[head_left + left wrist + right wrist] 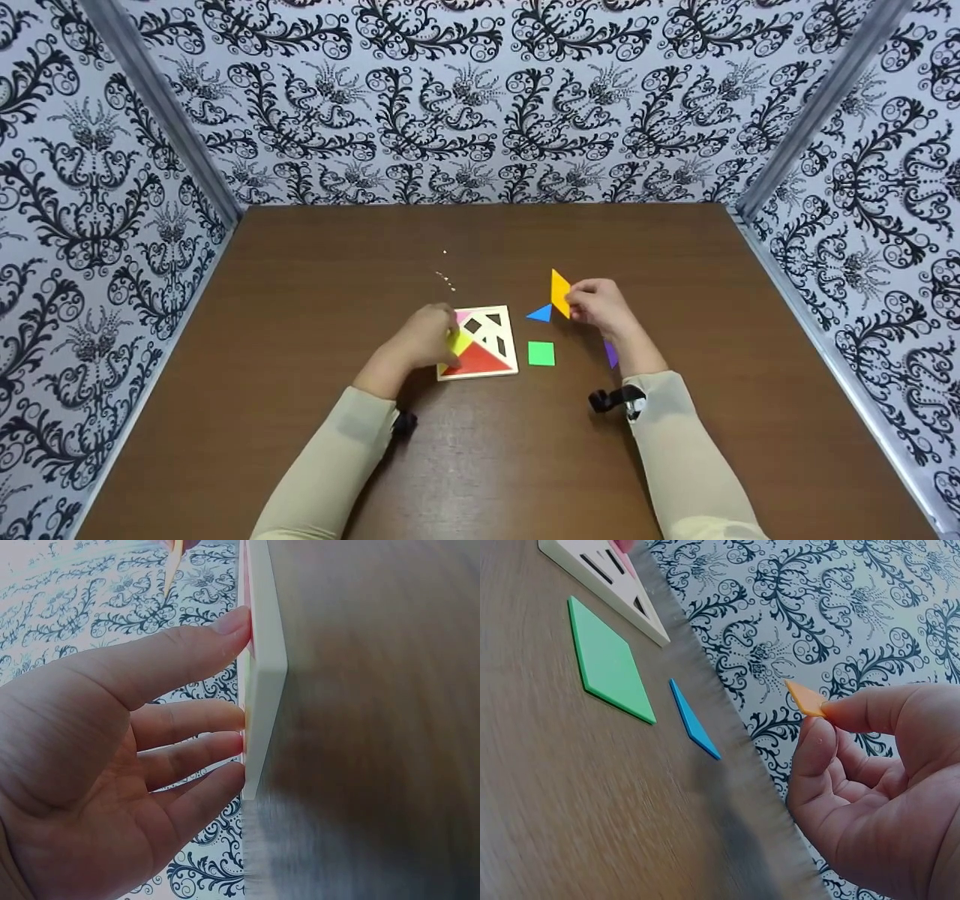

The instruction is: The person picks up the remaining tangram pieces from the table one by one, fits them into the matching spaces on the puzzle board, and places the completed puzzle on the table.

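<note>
My right hand point(600, 304) pinches an orange parallelogram tangram piece point(559, 291) between thumb and forefinger, raised above the table. In the right wrist view the orange piece point(802, 697) juts from the fingertips. My left hand point(112, 735) rests its fairly straight fingertips on the face of a cream tangram board point(508, 337). Pink, yellow and red point(480, 361) pieces lie in the board; dark cutouts show at its right side. Just right of the board are a green square point(541, 353) and a blue triangle point(540, 313). A purple piece point(611, 353) is partly hidden by my right wrist.
Everything lies on a brown wooden table point(480, 457). Small white specks point(448, 280) lie behind the board. Patterned black-and-white walls point(480, 97) enclose the back and sides. A black wrist strap point(619, 397) shows at my right sleeve.
</note>
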A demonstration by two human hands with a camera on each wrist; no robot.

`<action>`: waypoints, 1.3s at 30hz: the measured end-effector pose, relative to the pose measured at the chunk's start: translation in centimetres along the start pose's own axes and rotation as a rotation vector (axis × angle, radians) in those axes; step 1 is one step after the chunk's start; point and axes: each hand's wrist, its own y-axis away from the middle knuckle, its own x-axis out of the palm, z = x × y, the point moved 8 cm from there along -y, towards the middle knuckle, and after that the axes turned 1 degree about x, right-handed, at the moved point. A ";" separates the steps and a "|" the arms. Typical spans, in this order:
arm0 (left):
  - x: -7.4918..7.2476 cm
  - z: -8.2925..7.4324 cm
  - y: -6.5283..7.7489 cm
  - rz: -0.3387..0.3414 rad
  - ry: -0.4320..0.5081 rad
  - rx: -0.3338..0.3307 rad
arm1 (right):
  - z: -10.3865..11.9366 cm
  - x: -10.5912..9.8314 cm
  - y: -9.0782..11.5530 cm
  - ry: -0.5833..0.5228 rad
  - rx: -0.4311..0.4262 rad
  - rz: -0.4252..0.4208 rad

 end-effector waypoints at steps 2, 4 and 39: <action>0.0 0.0 0.0 0.004 0.003 -0.009 | 0.0 0.1 0.0 0.008 -0.002 0.001; -0.1 0.0 0.0 0.005 0.005 -0.017 | 0.0 0.2 0.0 0.018 -0.004 -0.002; -0.4 -0.2 0.3 0.006 0.009 -0.017 | -0.1 3.0 0.4 0.062 -0.010 0.035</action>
